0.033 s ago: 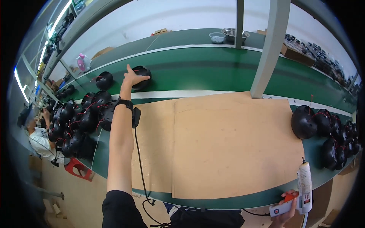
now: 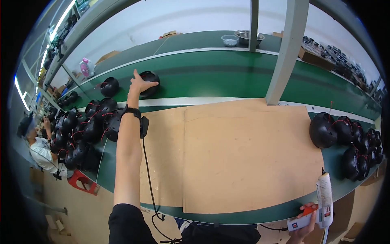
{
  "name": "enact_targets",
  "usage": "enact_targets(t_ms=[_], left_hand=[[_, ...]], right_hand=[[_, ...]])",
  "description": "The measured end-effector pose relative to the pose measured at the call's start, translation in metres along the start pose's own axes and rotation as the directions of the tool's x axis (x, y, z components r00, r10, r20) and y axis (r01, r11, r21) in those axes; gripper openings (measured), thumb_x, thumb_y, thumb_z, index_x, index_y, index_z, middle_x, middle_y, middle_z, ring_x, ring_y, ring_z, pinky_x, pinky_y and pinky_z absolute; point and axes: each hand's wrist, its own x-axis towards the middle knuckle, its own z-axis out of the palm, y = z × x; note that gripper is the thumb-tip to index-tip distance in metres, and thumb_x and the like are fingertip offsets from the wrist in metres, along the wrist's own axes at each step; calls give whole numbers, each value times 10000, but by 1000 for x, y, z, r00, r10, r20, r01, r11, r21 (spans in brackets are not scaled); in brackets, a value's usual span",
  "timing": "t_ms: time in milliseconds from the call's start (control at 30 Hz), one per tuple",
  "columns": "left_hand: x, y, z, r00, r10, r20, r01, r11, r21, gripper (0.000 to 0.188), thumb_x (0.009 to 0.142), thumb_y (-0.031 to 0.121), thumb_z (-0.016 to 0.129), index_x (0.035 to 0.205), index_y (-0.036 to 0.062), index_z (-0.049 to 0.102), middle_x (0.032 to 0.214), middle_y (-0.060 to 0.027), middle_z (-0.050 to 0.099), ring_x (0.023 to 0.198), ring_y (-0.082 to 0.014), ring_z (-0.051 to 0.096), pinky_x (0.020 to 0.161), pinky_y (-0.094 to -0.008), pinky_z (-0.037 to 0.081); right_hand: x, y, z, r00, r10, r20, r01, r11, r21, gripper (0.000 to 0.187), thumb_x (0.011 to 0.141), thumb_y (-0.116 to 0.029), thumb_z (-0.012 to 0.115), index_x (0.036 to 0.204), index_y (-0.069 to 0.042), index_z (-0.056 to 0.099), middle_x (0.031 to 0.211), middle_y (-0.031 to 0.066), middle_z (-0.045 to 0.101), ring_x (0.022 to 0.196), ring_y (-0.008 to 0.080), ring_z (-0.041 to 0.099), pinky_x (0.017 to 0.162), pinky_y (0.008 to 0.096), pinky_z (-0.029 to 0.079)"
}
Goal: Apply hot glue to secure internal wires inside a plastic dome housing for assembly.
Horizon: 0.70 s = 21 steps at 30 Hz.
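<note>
My left hand [image 2: 140,84] reaches far over the bench, thumb and fingers spread apart. It is at the left side of a black rounded shell [image 2: 152,90] on the green strip, with the thumb across the shell's near face; whether it touches I cannot tell. Low on the right, my right hand [image 2: 309,221] grips the handle of a white hot glue gun [image 2: 323,199] with an orange trigger. The gun's nozzle points up, beside the front edge of the cardboard sheet [image 2: 248,158]. Another black shell [image 2: 109,87] sits on the strip farther left.
Black shells with red wires are heaped at left [image 2: 92,129] and grouped at right [image 2: 323,130]. A grey post [image 2: 286,53] rises behind the cardboard. A metal bowl [image 2: 243,36] stands on the back shelf. A person [image 2: 42,150] sits at far left near a red stool [image 2: 82,182].
</note>
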Motion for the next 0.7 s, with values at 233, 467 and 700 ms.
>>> enact_targets(t_ms=[233,467,700], left_hand=[[-31,-1,-42,943,332,-17,-331,933,-143,1407,532,555,939,1569,0,167,1394,-333,512,1297,-423,539,1102,-439,438],[-260,99,-90,486,831,272,-642,550,-535,1320,513,360,980,1553,25,239,1433,-264,484,1315,-352,533,1121,-389,414],[-395,106,-91,339,885,320,-669,466,-579,1122,630,305,924,1520,22,304,1450,-255,453,1331,-413,497,1089,-445,448]], right_hand=[[0,1,7,999,-14,52,14,1000,-9,254,1041,-229,474,1155,-4,502,1082,163,566,886,220,622,556,235,535],[-5,-11,-9,998,-6,67,7,1000,-15,300,1049,-248,446,1175,18,505,1097,189,553,901,252,624,561,251,551],[4,-18,11,980,-12,199,29,996,-86,281,1034,-197,471,1159,48,531,1118,249,589,914,295,663,553,289,580]])
